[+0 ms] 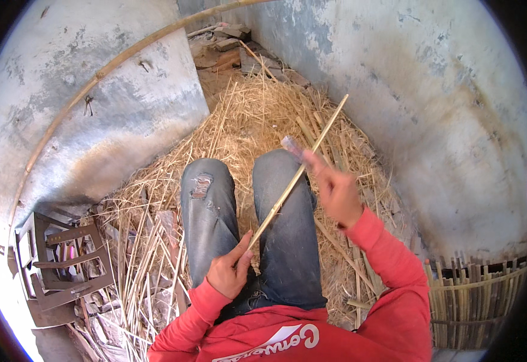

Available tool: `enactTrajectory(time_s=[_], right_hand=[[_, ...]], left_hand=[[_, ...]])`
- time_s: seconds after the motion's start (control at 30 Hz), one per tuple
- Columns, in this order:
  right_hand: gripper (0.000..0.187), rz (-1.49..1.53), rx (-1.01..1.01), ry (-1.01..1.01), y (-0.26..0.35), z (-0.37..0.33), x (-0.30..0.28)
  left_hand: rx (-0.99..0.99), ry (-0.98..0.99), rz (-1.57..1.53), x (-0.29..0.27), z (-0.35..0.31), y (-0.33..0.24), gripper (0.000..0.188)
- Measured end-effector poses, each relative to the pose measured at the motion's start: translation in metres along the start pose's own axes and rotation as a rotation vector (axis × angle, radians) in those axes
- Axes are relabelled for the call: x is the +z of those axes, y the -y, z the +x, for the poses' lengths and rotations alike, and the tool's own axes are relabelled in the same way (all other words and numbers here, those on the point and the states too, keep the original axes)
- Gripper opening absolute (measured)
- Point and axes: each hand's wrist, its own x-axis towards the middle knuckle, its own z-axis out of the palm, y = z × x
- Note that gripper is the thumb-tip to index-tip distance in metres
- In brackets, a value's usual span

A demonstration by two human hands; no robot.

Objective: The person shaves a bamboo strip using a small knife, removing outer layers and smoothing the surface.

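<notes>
My left hand (229,271) is closed around the lower end of a long, pale bamboo strip (286,192) between my thighs. The strip slants up and to the right across my right knee, its far end out over the shavings. My right hand (336,190), smeared by motion, is closed beside the strip's upper half. From its fingers a short grey blade, apparently a knife (292,146), sticks out on the left side of the strip. The knife's handle is hidden in the hand. Whether the blade touches the strip cannot be made out.
Straw-like shavings (257,108) and loose strips cover the floor around my legs. A broken dark frame (73,265) lies at the left. A slatted bamboo basket (475,301) stands at the lower right. A long curved pole (100,73) arcs before the left wall; rubble (230,36) lies in the far corner.
</notes>
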Motion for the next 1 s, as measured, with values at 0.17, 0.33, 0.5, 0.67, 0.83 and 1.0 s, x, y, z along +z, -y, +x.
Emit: enactTrajectory(time_s=[0.17,0.33,0.5,0.67,0.83,1.0], right_hand=[[0.044,-0.19,-0.019,-0.358,-0.073,0.07,-0.045],[0.045,-0.12,0.017,-0.214,-0.054,0.059,-0.021],[0.043,0.03,0.106,0.028,0.01,0.003,0.013],[0.035,-0.056,-0.023,0.359,0.07,-0.039,0.024],[0.037,0.14,0.081,0.035,0.055,-0.019,0.009],[0.037,0.082,0.33,0.234,0.045,-0.025,0.005]], left_hand=[[0.06,0.011,0.003,-0.006,-0.005,0.012,0.039],[-0.007,0.041,0.02,-0.016,-0.013,0.007,0.038],[-0.098,0.072,0.007,-0.019,-0.015,-0.001,0.038],[-0.017,-0.002,0.011,-0.01,-0.018,0.007,0.038],[0.113,-0.039,-0.014,-0.002,-0.017,0.017,0.038],[-0.03,0.029,0.006,-0.006,-0.012,0.003,0.038]])
